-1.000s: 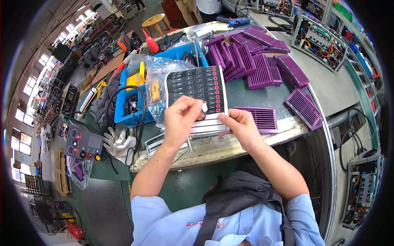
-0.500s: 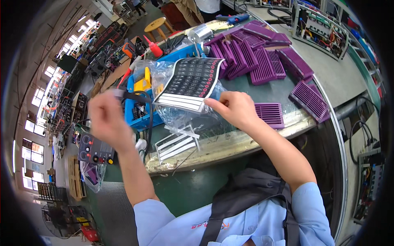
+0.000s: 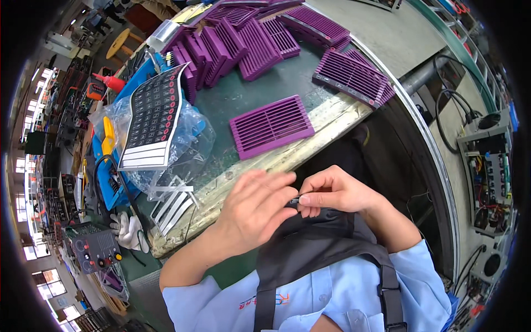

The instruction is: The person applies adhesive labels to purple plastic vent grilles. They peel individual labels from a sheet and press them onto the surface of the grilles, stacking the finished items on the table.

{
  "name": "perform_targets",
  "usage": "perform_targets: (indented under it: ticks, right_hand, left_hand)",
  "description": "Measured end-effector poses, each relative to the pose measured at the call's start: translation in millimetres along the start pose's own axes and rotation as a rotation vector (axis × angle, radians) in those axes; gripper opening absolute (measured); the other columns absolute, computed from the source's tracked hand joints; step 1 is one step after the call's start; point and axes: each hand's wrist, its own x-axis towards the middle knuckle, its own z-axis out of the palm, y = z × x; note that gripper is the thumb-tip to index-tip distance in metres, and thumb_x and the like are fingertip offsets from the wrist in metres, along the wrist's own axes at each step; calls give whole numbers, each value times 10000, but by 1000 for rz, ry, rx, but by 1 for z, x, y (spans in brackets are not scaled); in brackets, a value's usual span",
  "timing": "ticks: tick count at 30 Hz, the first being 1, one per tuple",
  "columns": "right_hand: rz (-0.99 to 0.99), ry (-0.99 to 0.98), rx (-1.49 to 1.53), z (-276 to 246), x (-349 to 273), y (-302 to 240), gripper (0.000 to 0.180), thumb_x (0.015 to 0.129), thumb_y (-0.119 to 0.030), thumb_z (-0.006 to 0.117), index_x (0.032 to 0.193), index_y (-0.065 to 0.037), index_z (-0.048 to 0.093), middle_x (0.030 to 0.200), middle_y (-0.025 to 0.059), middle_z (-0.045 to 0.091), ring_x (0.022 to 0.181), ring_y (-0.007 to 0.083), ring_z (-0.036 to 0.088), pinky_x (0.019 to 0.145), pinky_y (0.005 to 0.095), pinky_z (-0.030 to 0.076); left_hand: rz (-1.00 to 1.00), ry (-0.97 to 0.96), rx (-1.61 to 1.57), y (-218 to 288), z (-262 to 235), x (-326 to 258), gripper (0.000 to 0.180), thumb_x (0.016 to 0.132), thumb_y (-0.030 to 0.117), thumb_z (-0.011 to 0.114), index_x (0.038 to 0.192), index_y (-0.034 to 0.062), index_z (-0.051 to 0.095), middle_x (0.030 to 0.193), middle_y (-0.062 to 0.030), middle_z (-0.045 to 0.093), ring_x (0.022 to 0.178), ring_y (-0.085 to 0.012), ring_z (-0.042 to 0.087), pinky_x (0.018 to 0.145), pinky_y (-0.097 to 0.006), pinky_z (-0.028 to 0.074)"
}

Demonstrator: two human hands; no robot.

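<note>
My right hand [image 3: 334, 191] pinches a small dark piece [image 3: 295, 201], perhaps a label, between thumb and fingers, just in front of the table's near edge. My left hand [image 3: 254, 207] meets it from the other side, thumb and forefinger closing on the same piece while its other fingers stretch out, slightly blurred. Beyond the hands, a purple slatted panel [image 3: 272, 126] lies flat on the green table. To the left a black label sheet [image 3: 152, 110] with red marks and white strips rests on clear plastic bags [image 3: 191, 135].
Several purple slatted panels [image 3: 260, 50] are piled at the back; others [image 3: 354, 77] lie at the right edge. On the left are a blue bin [image 3: 113, 191], white strip frame [image 3: 174, 207], white glove [image 3: 130, 232] and control panel [image 3: 97, 249]. An opened machine [image 3: 489, 177] stands right.
Both hands have come together in front of the table edge, the right leaving the label sheet and the left moving rightward. The view has shifted, bringing the near purple panel toward the middle.
</note>
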Motion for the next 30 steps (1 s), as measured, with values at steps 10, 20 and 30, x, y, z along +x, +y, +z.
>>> perform_targets:
  ticks: [10,20,30]
  right_hand:
    - [-450,697,-771,-52,5,-13,378,774,-132,794,1123,-33,688,936,100,699,792,220,671,712,318,538]
    - [-507,722,-1202,-72,32,-2,269,751,-184,794,976,-123,661,911,10,617,899,215,568,860,377,369]
    - [-459,705,-1199,-72,34,-5,226,748,-175,793,925,-130,659,873,-4,607,869,212,550,827,375,352]
  left_hand:
    - [-153,225,19,-46,26,37,173,775,2,768,936,4,704,876,-124,694,764,-259,692,620,-312,550]
    - [-255,172,-166,-72,66,54,189,767,-66,754,944,-5,730,945,-111,702,825,-191,685,659,-275,542]
    - [-156,161,-36,-75,69,55,209,740,-79,761,934,-5,735,915,-105,702,776,-202,696,634,-282,549]
